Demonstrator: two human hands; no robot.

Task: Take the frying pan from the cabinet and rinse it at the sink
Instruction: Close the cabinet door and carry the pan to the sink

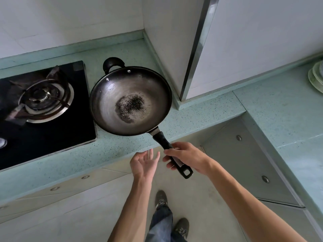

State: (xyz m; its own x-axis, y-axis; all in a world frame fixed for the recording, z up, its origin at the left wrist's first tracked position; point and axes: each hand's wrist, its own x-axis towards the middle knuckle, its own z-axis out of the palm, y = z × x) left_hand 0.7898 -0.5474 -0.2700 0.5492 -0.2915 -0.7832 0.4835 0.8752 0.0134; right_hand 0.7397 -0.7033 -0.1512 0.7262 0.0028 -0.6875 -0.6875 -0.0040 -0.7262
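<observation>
A home kitchen, seen from above.
A black glass gas hob (52, 137) with a steel burner (46, 99) sits in a speckled pale-green desk (279, 105) that turns a corner (an L-shaped run). Pale cabinet doors (244, 163) with round metal knobs (238, 137) lie beneath it and a white tiled wall (70, 20) behind. Stacked plates (316, 77) show at far right, and a worn frying pan (130, 100) beside the hob.

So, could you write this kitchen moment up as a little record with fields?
pan: dark frying pan over the countertop, beside the gas hob; resting or lifted, unclear
pan inside: dark speckled patch at the centre
right grip: hand curled round the pan's long handle
left grip: hand open, holding nothing, near the handle
also seen: stacked plates at far right
sink: not in view
</observation>
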